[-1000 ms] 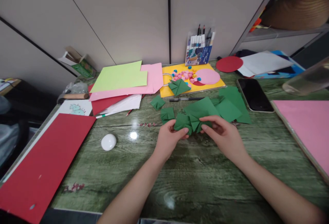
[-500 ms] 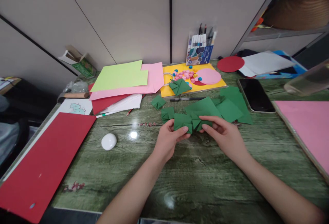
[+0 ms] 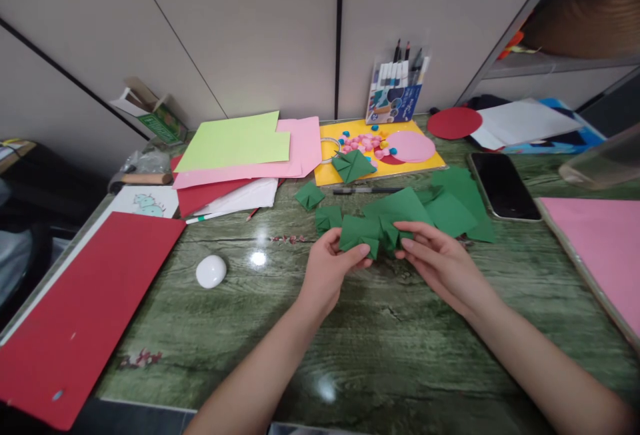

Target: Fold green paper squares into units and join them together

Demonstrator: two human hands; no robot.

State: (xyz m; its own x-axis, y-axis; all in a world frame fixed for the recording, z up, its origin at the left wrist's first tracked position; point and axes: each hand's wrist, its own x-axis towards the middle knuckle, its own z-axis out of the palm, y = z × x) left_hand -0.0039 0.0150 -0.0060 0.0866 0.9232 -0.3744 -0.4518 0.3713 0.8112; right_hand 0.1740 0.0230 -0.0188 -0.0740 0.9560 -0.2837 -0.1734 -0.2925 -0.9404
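My left hand (image 3: 333,265) pinches a folded green paper piece (image 3: 356,230) between thumb and fingers, just above the table. Beside it, my right hand (image 3: 437,258) is closed on a second folded green paper (image 3: 389,234), its pleats standing up and partly hidden by my fingers. The two papers meet or overlap at their near edges; I cannot tell whether they are joined. Behind my hands lie more folded green papers, a small one (image 3: 309,196), another (image 3: 328,219) and a larger one (image 3: 353,166). Flat green sheets (image 3: 453,214) spread out behind my right hand.
A phone (image 3: 504,185) lies to the right, near a pink sheet (image 3: 595,238). At the back stand a marker box (image 3: 395,98) and a yellow sheet (image 3: 425,160) with small pompom-like balls. On the left are a white rounded object (image 3: 211,272) and red card (image 3: 95,308).
The right hand has shifted slightly to the right and turned its folded paper a little. My left hand keeps its hold almost in place. The camera view has moved slightly.
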